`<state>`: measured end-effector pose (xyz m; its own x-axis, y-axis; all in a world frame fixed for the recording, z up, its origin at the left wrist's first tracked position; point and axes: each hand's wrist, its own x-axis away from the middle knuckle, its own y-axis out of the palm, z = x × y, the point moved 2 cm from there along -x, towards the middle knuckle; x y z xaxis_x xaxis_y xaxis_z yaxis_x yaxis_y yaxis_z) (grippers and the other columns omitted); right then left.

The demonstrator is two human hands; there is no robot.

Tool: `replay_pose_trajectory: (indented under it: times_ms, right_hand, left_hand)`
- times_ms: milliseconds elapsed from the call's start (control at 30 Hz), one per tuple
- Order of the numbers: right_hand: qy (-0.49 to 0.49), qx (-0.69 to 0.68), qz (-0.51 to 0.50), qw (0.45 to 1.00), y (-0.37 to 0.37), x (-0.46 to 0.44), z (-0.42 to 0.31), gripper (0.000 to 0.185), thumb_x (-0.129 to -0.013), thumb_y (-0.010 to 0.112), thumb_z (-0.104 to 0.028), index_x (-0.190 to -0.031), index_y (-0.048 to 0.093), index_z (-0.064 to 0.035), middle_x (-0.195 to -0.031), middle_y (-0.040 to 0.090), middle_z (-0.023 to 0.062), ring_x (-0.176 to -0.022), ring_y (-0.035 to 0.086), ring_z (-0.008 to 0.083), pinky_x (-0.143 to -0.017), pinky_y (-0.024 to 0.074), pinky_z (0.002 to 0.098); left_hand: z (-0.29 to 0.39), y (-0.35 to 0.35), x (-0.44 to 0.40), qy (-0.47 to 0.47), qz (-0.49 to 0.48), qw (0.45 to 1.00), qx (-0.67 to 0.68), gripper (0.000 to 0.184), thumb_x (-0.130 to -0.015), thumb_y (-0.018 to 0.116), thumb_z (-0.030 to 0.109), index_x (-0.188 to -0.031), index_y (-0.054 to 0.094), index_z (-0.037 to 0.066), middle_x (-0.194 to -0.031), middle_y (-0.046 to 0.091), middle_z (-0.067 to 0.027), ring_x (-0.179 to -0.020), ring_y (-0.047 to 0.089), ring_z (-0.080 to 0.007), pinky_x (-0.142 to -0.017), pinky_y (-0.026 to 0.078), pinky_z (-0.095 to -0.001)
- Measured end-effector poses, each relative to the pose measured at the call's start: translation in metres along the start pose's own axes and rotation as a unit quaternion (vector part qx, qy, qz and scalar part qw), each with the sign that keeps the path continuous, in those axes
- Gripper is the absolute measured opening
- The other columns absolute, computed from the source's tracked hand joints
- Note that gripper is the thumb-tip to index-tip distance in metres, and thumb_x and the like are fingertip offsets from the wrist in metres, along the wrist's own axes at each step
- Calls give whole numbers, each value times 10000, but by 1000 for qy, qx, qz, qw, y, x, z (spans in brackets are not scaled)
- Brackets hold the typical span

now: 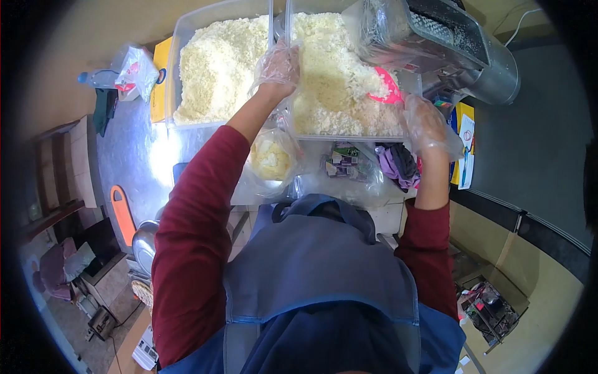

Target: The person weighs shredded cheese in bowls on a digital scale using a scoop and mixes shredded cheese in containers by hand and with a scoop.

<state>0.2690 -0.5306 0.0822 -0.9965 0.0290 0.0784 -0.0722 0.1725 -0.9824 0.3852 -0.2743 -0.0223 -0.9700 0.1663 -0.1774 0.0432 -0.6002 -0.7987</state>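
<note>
Two clear plastic tubs stand side by side, a left tub (pixel 175 59) and a right tub (pixel 349 138), both filled with a pale, crumbly grated food (pixel 330 87). My left hand (pixel 278 65), in a clear plastic glove, is closed over the rim where the tubs meet. At the right tub's right side, my right hand (pixel 430 128), gloved too, is closed around the handle end of a pink scoop (pixel 389 87). The scoop's blade lies in the grated food, partly covered by it. Part of the handle is hidden by my hand.
A metal grating machine (pixel 461 59) with pale shreds stands behind the right tub. In front of the tubs are a bag with a pale yellow lump (pixel 272 159), small packets (pixel 346 161) and purple cloth (pixel 398 167). Yellow boxes flank the tubs; an orange handle (pixel 123 215) lies left.
</note>
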Motion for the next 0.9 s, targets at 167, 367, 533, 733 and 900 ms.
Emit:
replay_pose_trajectory:
  times_ms: [167,367,533,733,900]
  right_hand:
    - [-30,-16,-126,991,11,12,-58,308,-898,450,-311,-993,634,-83,-934,641,194,-902,605,367,-784,460,470]
    - [1,7,-88,996,4,-1,-9,322,-879,485,-328,-975,625,-54,-945,638,206,-890,609,372,-787,468,464]
    - [-58,-24,-244,968,25,-2,2,349,-883,498,-334,-1029,605,-36,-875,624,213,-847,600,361,-778,460,435]
    - [-110,-271,-307,906,97,-39,-18,375,-882,503,-351,-902,585,15,-775,615,117,-723,516,150,-673,434,311]
    - [-16,-87,-128,988,26,-12,-17,328,-889,481,-323,-918,609,-21,-881,638,223,-810,620,352,-717,468,420]
  left_hand:
    - [10,-10,-1,-37,-18,997,66,430,-955,349,265,-1218,442,-62,-1073,562,-293,-1007,537,-430,-880,416,-463]
    - [1,0,1,-17,35,998,45,424,-956,351,252,-1243,433,-50,-1137,537,-300,-1072,506,-436,-933,392,-457]
    - [16,-10,1,-42,11,995,87,447,-957,351,270,-1260,420,-52,-1149,531,-303,-1082,499,-442,-941,389,-457]
    - [9,-5,3,-19,31,997,66,438,-953,362,272,-1247,428,-45,-1138,535,-302,-1073,504,-440,-931,394,-459]
    - [14,-13,2,-40,-17,997,66,420,-943,384,251,-1231,438,-49,-1114,547,-298,-1039,523,-436,-895,422,-455]
